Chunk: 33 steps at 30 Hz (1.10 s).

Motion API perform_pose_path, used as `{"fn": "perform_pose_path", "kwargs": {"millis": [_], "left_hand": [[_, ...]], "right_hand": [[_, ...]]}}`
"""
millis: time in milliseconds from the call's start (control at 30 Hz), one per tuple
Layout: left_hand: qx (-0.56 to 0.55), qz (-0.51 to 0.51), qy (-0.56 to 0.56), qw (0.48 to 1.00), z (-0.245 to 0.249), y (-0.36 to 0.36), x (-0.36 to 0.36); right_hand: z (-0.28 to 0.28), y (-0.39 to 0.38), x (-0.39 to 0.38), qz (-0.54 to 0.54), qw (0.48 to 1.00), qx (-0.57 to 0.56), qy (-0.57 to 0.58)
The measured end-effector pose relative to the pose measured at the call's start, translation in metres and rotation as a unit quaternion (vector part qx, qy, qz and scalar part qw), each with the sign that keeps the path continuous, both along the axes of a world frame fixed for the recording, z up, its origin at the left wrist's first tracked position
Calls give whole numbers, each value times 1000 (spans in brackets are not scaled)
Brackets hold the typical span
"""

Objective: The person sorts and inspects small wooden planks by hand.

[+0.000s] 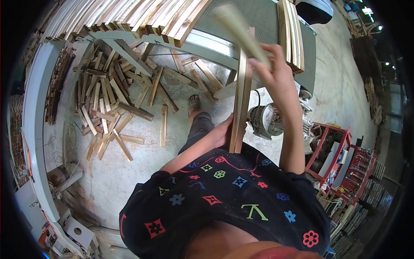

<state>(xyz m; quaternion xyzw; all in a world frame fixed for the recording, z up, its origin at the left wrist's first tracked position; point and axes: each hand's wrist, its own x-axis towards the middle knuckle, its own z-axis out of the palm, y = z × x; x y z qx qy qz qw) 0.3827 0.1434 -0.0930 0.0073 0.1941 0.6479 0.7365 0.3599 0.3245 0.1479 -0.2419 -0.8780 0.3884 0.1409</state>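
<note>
The biggest thing here is the long machine worktop, grey-green, carrying a broad row of pale wooden slats along its far-left part and a smaller stack of slats on its right edge. Under the worktop and spilling out to its left, a heap of short wood offcuts lies on the dusty concrete floor. Below the worktop's right end sits an electric motor, and further right of that stands a red tool trolley. In front of the worktop the person holds a pair of long slats upright, their tops reaching its front edge. The left hand has its grip closed around the lower end of that pair, near the black patterned shirt. The right hand is raised in front of the worktop, its grip closed on a single slat, which is blurred and slants up across the worktop.
</note>
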Motion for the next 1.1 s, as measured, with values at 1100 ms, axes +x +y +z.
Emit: {"fn": "perform_pose_path", "kwargs": {"millis": [1100], "left_hand": [[-99, -3, 3, 995, -8, -26, -128]], "right_hand": [[-106, 196, -132, -304, 822, 416, -243]]}}
